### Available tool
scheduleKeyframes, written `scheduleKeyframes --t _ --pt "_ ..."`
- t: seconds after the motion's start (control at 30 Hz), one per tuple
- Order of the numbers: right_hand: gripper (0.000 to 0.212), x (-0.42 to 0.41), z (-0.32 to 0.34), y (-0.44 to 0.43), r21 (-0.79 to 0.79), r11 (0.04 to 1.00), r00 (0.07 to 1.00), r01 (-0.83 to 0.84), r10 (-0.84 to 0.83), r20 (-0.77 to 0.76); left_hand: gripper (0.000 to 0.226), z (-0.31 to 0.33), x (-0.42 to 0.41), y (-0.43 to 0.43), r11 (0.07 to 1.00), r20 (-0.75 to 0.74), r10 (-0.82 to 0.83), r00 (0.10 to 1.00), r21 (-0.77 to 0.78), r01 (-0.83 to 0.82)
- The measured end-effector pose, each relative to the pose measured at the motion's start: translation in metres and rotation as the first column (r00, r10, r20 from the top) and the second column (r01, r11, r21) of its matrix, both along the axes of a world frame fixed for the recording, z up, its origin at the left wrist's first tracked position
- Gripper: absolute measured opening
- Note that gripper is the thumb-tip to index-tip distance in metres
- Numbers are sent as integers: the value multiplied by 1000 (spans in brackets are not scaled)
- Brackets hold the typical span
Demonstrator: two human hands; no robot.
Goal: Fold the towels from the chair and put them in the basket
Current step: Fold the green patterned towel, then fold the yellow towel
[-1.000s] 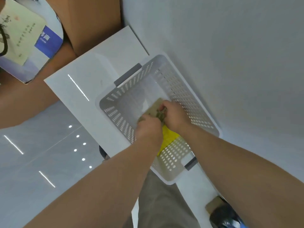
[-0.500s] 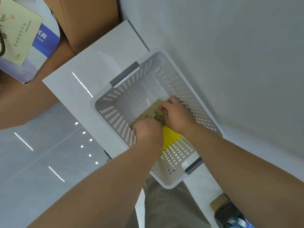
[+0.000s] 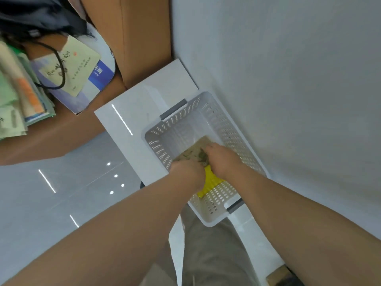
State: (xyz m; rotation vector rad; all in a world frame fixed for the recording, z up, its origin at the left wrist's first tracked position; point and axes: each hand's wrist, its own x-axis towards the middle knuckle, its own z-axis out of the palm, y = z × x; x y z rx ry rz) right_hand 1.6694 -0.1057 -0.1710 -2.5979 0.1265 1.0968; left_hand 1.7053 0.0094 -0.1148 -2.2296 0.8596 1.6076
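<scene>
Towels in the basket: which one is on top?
The tan towel, with a leafy print, is on top. The yellow towel pokes out from under it.

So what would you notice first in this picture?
The left hand and right hand reach down into a white holey basket beside the wall, both on a tan towel. A bright yellow towel peeks out under it, at the basket's near end.

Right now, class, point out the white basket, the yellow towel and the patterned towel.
white basket (image 3: 159, 150): head view, on its perforated left wall.
yellow towel (image 3: 210, 180): head view, on the strip showing between the wrists.
patterned towel (image 3: 194, 149): head view, on its top face.
</scene>
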Motion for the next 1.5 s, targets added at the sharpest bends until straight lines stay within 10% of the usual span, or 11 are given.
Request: scheduleKeyframes --t 0.37,0.63,0.97,1.5 --pt "41 -89 222 37 139 713 710 687 -700 76 25 188 -19 62 919 210 -45 977 -374 123" --pt "28 -263 284 122 384 54 -20 922 -982 187 22 238 -130 64 660 270 -502 822 -495 565" --pt "21 -604 313 260 510 -567 -729 647 -655 197 24 276 -461 87 166 330 -836 439 -611 774" --pt "22 -1119 364 429 445 -767 -884 462 -360 298 23 307 -1003 179 42 211 -940 267 -708 705"
